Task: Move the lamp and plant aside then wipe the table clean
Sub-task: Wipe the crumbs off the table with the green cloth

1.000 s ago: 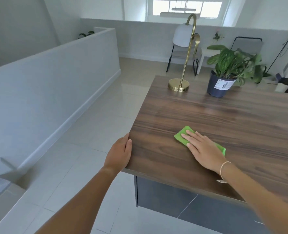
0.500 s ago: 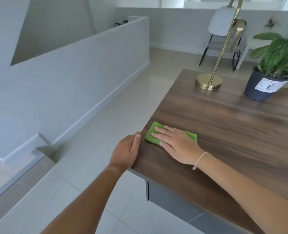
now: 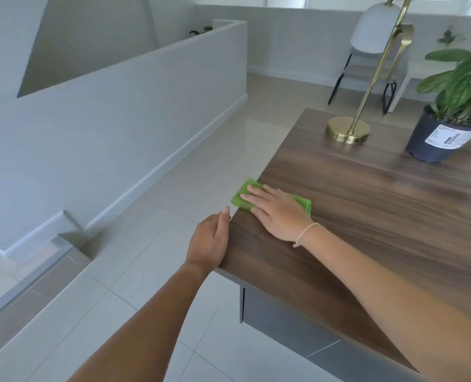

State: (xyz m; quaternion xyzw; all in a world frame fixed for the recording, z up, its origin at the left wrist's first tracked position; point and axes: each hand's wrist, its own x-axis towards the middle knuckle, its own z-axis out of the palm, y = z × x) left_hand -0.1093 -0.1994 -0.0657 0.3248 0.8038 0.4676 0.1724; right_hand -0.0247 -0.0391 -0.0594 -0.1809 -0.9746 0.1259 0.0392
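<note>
Wiping is judged to be under way, with the clearing step apparently done: the lamp (image 3: 347,130) and the plant (image 3: 441,139) are seen standing near each other at the far end of the tabletop (image 3: 380,216), the lamp's brass base close to the far left corner and the dark pot to its right, well apart from the area being worked. The green cloth (image 3: 245,197) is pressed flat under the right hand (image 3: 277,213), whose fingers (image 3: 259,193) are spread and extended over it rather than curled around it; the cloth is pinned, not gripped. The cloth has been brought to the tabletop's left edge, and its outer corner is seen to overhang that edge above the tiled floor (image 3: 146,216).

The left hand (image 3: 211,241) is held open and slightly cupped against the same edge, just beside the cloth, with the fingers pointing forward along the rim; whether it is catching crumbs or merely steadying cannot be told, since no debris is visible at this resolution.

What remains is judged to be most of the surface to the right and toward the far end, where no sign of wiping can be made out. Ample bare wood is available for sweeping strokes across the middle. Less room is offered near the lamp and pot, which would have to be worked around or shifted again. At the left edge the cloth could slip off if pushed further outward.
</note>
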